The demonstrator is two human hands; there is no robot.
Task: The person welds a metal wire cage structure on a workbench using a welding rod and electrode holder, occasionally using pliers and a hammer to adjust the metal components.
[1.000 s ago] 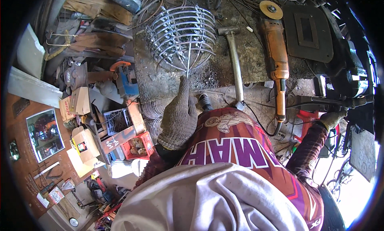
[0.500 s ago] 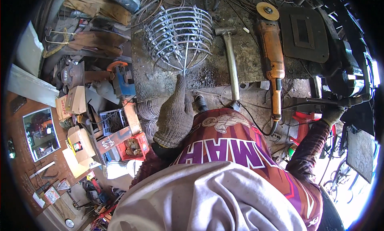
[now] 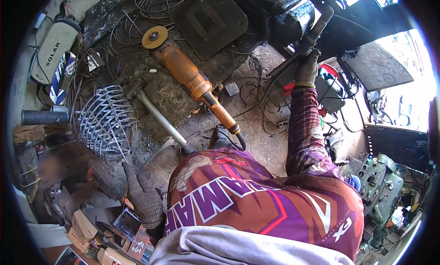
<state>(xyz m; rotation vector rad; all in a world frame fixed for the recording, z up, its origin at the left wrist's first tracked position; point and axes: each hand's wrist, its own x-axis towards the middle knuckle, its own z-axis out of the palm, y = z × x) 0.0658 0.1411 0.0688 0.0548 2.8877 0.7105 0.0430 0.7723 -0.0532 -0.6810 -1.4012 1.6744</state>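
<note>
My left hand (image 3: 144, 198), in a grey knit glove, reaches up from the lower left. Its fingertips come together at the end of a thin metal rod (image 3: 116, 140), which runs over the open side of a rounded cage (image 3: 103, 123) of bent metal bars. Whether that rod is fixed to the cage I cannot tell. My right hand (image 3: 308, 70), gloved too, is stretched out to the upper right and wrapped round a dark welding electrode holder (image 3: 323, 23). A hammer (image 3: 160, 117) with a metal handle lies just right of the cage.
An orange angle grinder (image 3: 185, 72) with a yellowish disc lies across the dark worktable (image 3: 158, 93). Beyond it is a black welding mask (image 3: 211, 22). Loose cables (image 3: 263, 97) trail over the floor, and a green machine (image 3: 380, 189) stands at the lower right.
My view has swung to the right, so the cage and table sit further left. My right arm has come up with the electrode holder. My left hand stays at the rod.
</note>
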